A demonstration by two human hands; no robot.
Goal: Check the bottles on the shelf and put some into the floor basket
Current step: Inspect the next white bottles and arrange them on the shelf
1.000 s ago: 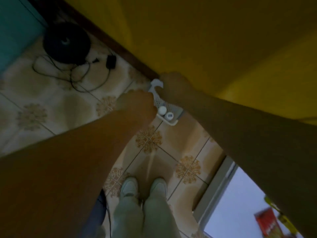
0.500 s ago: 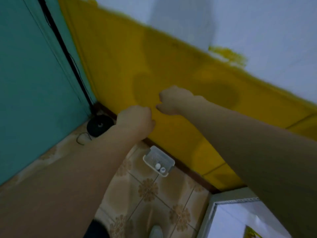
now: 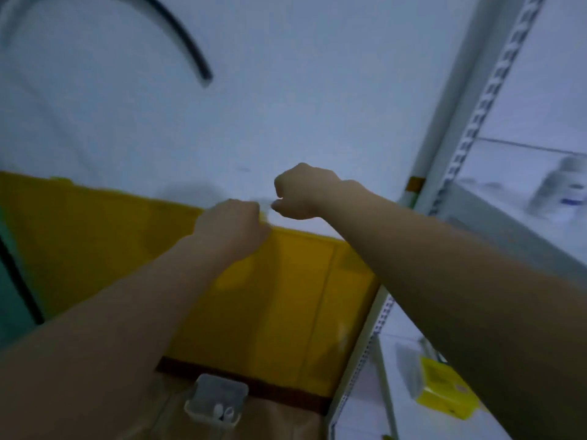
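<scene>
Lower centre-left of frame: the floor basket sits on the tiles against the yellow wall panel. Two white bottle caps show inside it.

Centre: my left hand is raised in front of the panel's top edge, well above the basket. Its fingers are curled under and the palm is hidden, so I cannot tell whether it holds anything.

Just right of it, close but apart: my right hand, fingers drawn into a loose fist. Nothing is visible in it.

Right of frame: the white shelf upright, and beyond it, at the far right edge, a white bottle on a shelf board. It is blurred, but its long axis appears to stand upright on the board.

Finding: the bottle lies to the right of both hands, at about the height of the right hand. The right hand is the nearer, and I judge the next reach falls to it, going sideways past the upright.
</scene>
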